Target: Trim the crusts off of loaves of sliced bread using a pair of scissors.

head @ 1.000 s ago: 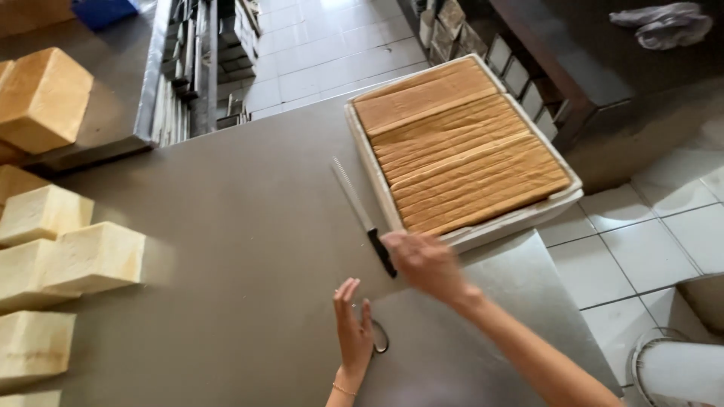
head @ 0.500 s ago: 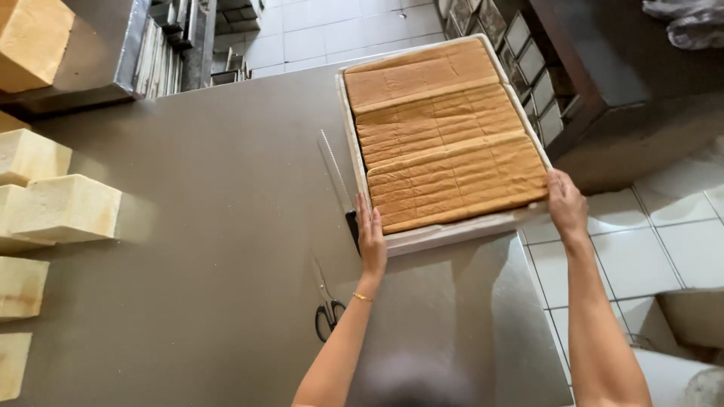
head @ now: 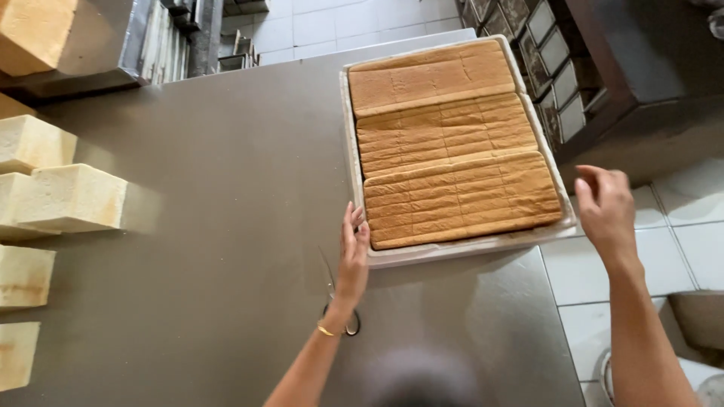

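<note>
A white tray [head: 452, 249] with three slabs of sliced brown-crusted bread [head: 461, 200] sits at the right end of the steel table [head: 226, 226]. My left hand [head: 353, 255] lies flat with straight fingers against the tray's near left corner and holds nothing. My right hand [head: 607, 211] hovers just off the tray's near right corner, over the floor, with its fingers apart and empty. A pair of scissors [head: 338, 301] lies on the table, partly hidden under my left wrist.
Several pale crustless bread blocks [head: 72, 197] line the table's left edge. A crusted loaf [head: 34, 30] sits on a counter at the top left. Metal racks [head: 173, 38] stand beyond the table; dark shelves with tins [head: 558, 68] stand right. White tiled floor [head: 679, 226] lies alongside.
Both hands went from the knife and scissors to the tray's near corners. Now the tray sits squarer to the table, and my right hand has come off its corner.
</note>
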